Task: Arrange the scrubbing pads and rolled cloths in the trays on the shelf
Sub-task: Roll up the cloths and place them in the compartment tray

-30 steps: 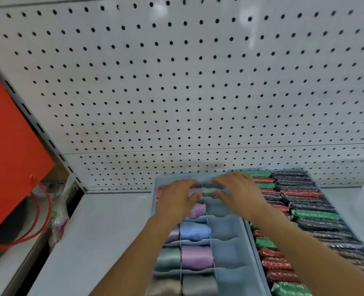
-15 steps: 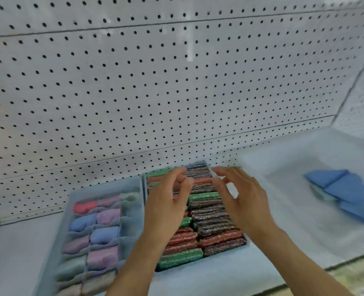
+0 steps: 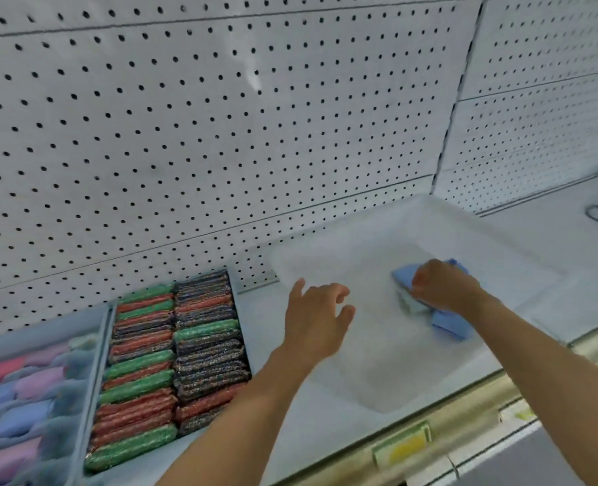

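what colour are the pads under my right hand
Light blue pads, under the right hand; head view.

There are three trays (image 3: 103,331) on the shelf (image 3: 290,415), two hands (image 3: 316,319), two columns of scrubbing pads (image 3: 174,359), and one yellow price label (image 3: 402,445). The rolled cloths (image 3: 17,398) are too blurred for counting.

My hands have left the scrubbing pads (image 3: 174,366); my right hand (image 3: 443,287) now grips the blue pads (image 3: 430,296), my left hand (image 3: 316,319) hovers beside.

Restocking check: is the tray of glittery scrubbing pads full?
Full. The grey tray shows two packed columns of green, red and dark glittery scrubbing pads, with no gaps visible.
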{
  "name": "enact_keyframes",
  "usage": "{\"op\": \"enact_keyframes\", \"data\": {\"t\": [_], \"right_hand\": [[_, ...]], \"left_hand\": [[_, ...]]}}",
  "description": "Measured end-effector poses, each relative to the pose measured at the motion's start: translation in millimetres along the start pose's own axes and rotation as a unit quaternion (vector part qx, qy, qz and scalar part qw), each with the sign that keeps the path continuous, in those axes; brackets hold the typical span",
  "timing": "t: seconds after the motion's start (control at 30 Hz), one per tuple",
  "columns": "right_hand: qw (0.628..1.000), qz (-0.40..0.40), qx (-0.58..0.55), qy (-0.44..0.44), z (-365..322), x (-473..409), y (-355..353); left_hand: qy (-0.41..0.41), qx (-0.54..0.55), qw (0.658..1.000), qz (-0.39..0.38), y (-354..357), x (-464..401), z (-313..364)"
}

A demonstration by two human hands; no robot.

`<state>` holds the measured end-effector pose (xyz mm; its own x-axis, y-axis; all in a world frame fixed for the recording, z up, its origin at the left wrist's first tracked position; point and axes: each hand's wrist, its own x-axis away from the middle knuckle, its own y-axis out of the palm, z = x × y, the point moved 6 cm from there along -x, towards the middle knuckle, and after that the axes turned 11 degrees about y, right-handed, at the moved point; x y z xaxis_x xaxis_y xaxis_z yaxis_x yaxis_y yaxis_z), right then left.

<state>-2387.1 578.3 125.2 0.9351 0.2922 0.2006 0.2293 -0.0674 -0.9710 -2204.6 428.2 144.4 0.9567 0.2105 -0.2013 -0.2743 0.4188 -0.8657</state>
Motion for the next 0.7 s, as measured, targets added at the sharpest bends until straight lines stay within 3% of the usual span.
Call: {"op": "enact_keyframes", "data": {"t": [0.17, 0.27, 0.4, 0.47, 0.57, 0.63, 0.7], "right_hand": [[0.986, -0.12, 0.103, 0.058, 39.6, -24.1, 22.7], [0.979, -0.081, 0.181, 0.043, 33.5, -27.3, 20.9], [0.984, -0.009, 0.17, 0.042, 23.3, -26.2, 0.8], [0.99, 0.067, 0.121, 0.017, 18.1, -19.1, -22.2], [0.987, 0.155, -0.025, -0.037, 7.1, 3.2, -69.4], [0.976, 0.131, -0.152, -0.085, -7.8, 23.8, -99.6], [0.945, 0.055, -0.285, -0.149, -31.4, 49.7, -123.8]], "left_hand": [[-0.011, -0.039, 0.999, -0.033, 5.4, -3.2, -2.0], [-0.021, -0.024, 0.999, -0.018, 3.5, -2.3, -1.4], [-0.024, 0.007, 1.0, -0.008, 1.1, 1.9, -1.2], [-0.036, 0.057, 0.998, -0.02, -4.4, 4.2, 1.4], [-0.094, 0.263, 0.96, 0.013, -26.1, 14.3, 9.6], [-0.087, 0.348, 0.931, 0.065, -47.4, 22.9, 16.8], [-0.071, 0.36, 0.923, 0.112, -68.0, 30.8, 20.6]]}}
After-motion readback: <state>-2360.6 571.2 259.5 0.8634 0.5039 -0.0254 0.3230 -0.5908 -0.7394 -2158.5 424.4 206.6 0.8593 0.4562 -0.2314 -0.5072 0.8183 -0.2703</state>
